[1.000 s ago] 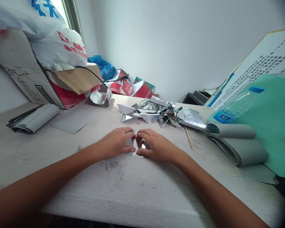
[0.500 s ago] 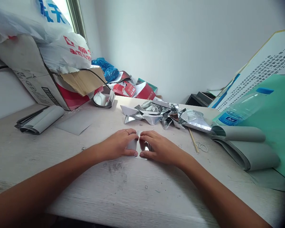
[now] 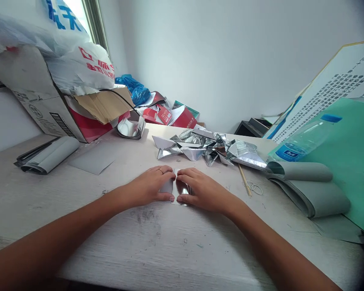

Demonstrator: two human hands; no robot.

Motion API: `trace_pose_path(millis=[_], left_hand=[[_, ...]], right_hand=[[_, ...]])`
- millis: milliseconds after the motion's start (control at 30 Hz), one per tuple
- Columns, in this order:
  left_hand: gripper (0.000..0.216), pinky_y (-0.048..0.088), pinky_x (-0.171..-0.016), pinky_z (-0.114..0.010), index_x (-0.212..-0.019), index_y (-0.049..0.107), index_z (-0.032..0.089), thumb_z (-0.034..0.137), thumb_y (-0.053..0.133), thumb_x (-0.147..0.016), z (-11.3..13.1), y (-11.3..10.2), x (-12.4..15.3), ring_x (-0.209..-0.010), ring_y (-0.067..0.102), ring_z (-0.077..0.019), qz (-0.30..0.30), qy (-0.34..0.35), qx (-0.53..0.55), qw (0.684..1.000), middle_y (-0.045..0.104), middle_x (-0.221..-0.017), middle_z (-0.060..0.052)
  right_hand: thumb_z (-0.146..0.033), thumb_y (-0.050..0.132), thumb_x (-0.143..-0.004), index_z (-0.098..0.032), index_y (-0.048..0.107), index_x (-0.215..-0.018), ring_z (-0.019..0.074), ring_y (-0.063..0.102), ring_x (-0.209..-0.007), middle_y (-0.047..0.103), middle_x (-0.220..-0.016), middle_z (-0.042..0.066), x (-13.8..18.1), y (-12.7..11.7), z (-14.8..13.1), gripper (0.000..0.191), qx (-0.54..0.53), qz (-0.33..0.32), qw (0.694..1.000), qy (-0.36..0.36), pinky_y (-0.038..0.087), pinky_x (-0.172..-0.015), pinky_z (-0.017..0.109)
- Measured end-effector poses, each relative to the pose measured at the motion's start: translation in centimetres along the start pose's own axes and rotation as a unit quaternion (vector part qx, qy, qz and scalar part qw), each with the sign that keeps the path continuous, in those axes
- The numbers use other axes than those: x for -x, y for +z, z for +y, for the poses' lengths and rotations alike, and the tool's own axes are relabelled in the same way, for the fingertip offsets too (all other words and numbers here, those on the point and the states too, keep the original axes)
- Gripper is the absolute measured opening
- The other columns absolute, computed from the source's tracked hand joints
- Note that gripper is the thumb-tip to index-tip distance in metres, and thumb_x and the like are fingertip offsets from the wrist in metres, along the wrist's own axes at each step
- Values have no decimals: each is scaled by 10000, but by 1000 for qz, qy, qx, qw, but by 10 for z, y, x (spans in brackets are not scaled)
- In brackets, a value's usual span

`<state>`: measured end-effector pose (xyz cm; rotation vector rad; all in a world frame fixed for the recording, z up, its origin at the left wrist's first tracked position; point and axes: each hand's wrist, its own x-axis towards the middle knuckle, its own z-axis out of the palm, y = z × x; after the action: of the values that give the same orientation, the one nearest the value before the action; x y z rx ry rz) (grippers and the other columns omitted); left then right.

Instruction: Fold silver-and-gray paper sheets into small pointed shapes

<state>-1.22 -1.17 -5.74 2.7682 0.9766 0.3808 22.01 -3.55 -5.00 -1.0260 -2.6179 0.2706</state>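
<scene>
A small sheet of silver foil paper (image 3: pixel 179 188) lies flat on the whitish table (image 3: pixel 157 238), partly folded so its grey back shows on the left. My left hand (image 3: pixel 150 186) presses down on its left part, fingers curled and together, a ring on one finger. My right hand (image 3: pixel 202 190) holds down the shiny right part, fingertips meeting the left hand's over the sheet. Both thumbs rest at the sheet's near edge. Behind the hands sits a pile of folded silver foil shapes (image 3: pixel 200 147).
A thin wooden stick (image 3: pixel 244 180) and rubber bands (image 3: pixel 255 188) lie right of the hands. Rolled grey sheets (image 3: pixel 309 188), a water bottle (image 3: pixel 303 139) and a green board (image 3: pixel 348 161) stand at the right. Cardboard boxes (image 3: pixel 39 105), plastic bags and a grey sheet (image 3: pixel 92 159) fill the left.
Both hands stay on the foil sheet with only slight finger shifts. The view has moved a little.
</scene>
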Motion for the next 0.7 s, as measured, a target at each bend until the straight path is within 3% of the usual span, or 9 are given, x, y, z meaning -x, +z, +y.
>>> trace_pose_path(millis=[700], left_hand=[[479,413,-1079,-421,-1294,568,218,456,678,-892,-2,1,0,-1251,521,-272,-7,11,3,1000,539,-1375,-94]], right_hand=[[-317,722,-870,-192,640,-1030,272,548,-1116,632,-1134,96,-1,0,-2,218,-3,4,1000,13,470,-949,430]])
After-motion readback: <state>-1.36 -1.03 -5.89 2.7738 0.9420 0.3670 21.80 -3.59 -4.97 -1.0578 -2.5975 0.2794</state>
